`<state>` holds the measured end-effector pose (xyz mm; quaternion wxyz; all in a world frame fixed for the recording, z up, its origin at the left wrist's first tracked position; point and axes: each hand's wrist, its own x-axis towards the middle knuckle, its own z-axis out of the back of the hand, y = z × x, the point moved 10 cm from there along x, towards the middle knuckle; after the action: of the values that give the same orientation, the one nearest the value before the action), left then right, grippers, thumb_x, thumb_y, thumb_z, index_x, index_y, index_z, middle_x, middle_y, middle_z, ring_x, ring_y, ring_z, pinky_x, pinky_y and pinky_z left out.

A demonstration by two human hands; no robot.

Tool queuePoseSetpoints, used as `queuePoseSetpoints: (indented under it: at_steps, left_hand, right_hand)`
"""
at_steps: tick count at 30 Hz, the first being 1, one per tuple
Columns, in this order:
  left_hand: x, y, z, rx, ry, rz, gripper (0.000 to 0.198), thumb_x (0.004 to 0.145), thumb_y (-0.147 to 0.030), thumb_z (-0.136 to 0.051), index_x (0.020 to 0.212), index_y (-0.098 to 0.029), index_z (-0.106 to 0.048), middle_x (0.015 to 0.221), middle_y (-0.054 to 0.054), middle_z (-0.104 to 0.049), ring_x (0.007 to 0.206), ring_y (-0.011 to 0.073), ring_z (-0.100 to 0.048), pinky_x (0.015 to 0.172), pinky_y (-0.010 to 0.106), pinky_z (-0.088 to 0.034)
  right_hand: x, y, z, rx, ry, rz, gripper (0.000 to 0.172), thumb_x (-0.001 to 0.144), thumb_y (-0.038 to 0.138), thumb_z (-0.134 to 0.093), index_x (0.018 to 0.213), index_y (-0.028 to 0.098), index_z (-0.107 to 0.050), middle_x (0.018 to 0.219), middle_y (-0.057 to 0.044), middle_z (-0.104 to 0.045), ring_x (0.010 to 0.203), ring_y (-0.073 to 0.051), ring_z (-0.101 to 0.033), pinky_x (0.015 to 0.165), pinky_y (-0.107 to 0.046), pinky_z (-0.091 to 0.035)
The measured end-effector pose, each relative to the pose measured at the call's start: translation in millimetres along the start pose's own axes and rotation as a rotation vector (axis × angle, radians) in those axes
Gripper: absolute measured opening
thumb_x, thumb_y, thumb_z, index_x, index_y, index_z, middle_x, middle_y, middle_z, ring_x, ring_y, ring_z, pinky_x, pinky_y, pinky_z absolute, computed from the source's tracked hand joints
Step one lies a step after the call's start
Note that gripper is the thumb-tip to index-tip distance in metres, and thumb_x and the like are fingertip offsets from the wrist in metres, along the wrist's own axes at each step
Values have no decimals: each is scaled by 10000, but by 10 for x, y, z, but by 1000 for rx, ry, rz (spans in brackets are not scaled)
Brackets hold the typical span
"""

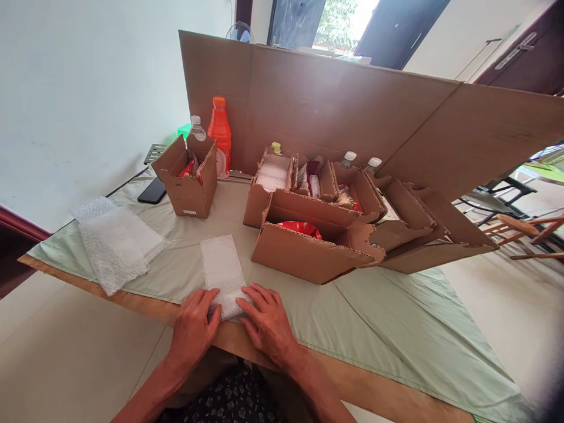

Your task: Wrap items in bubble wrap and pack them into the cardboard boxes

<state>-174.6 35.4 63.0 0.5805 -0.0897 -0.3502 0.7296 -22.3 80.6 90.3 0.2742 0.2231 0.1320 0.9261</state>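
Observation:
A narrow strip of white bubble wrap [223, 258] lies flat on the cloth near the table's front edge, its near end doubled over. At that end's left side my left hand [192, 320] is curled, with fingertips and thumb on the wrap. My right hand [268, 320] grips the opposite side, its bent fingers on top and its thumb by the near edge. Whether anything is inside the folded end cannot be seen. Farther left, several loose bubble wrap sheets [117, 238] overlap each other.
Cardboard boxes with packets stand ahead: a front box [308, 258], a row behind it, and a small box [189, 191] at left. Near them are an orange bottle [219, 132] and a black phone [152, 191]. A tall cardboard panel [317, 100] closes off the back.

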Motion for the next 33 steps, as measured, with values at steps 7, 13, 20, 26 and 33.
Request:
queuePoseSetpoints:
  at_steps: [7, 13, 20, 26, 33]
  left_hand:
    - [-173, -309, 178, 8, 23, -297, 229, 957, -310, -558, 1137, -235, -680, 1049, 75, -732, 1009, 257, -645, 905, 432, -494]
    - [20, -110, 75, 96, 70, -173, 248, 948, -324, -535, 1084, -220, -713, 902, 61, -734, 853, 256, -654, 781, 418, -528]
    - [30, -126, 141, 60, 27, -253, 281, 931, -337, -596, 1181, -238, -677, 1171, 93, -688, 1078, 278, -624, 922, 431, -512]
    - [-57, -257, 132, -78, 132, -293, 293, 941, -266, -551, 1212, -235, -657, 1046, 67, -727, 1001, 237, -647, 895, 384, -524]
    - [208, -30, 157, 40, 1, -87, 333, 924, -417, -543, 1110, -198, -712, 1051, 131, -691, 988, 316, -617, 895, 501, -513]
  right_hand:
    - [98, -53, 8, 228, 73, -66, 258, 922, 154, -601, 1141, 236, -709, 1036, -53, -775, 1093, -230, -645, 961, -417, -473]
    - [57, -75, 139, 98, -47, -131, 334, 919, 195, -623, 1252, 204, -646, 1202, -118, -711, 1111, -272, -609, 942, -453, -491]
    - [98, 33, -60, 49, 43, -16, 351, 871, 104, -632, 1203, 215, -643, 1232, -104, -697, 1196, -283, -572, 979, -469, -461]
    - [6, -34, 58, 217, 18, -133, 285, 940, 158, -575, 1206, 224, -655, 1071, -60, -752, 1042, -237, -626, 943, -428, -473]
    - [85, -13, -59, 36, 46, -82, 477, 855, 169, -701, 1321, 207, -608, 1424, -160, -587, 1275, -334, -530, 1006, -508, -442]
